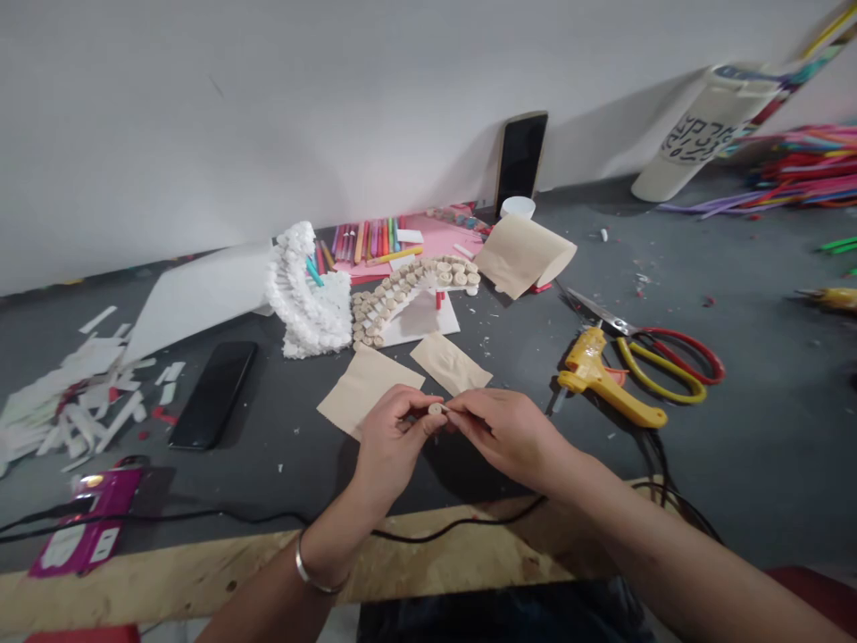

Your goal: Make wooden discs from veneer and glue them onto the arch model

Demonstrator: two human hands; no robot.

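Observation:
Between my fingertips is a small tan paper roll (436, 408) with its spiral end showing. My left hand (394, 439) pinches it from the left, thumb and forefinger closed. From the other side my right hand (507, 432) pinches the strip end of the same roll. Sheets of brown paper (361, 390) and a smaller brown piece (453, 363) lie just beyond my hands. Behind them stands a curved stair-like model (408, 284) covered in similar tan rolls, on a white base, beside a fluffy white model (308, 304).
Right of my hands lie a yellow glue gun (606, 379) and scissors (700, 388). A black phone (214, 393) and white scraps (87, 402) lie left. A black cable (428, 538) crosses the front edge. Another phone (520, 161) leans against the wall near a white tumbler (703, 134).

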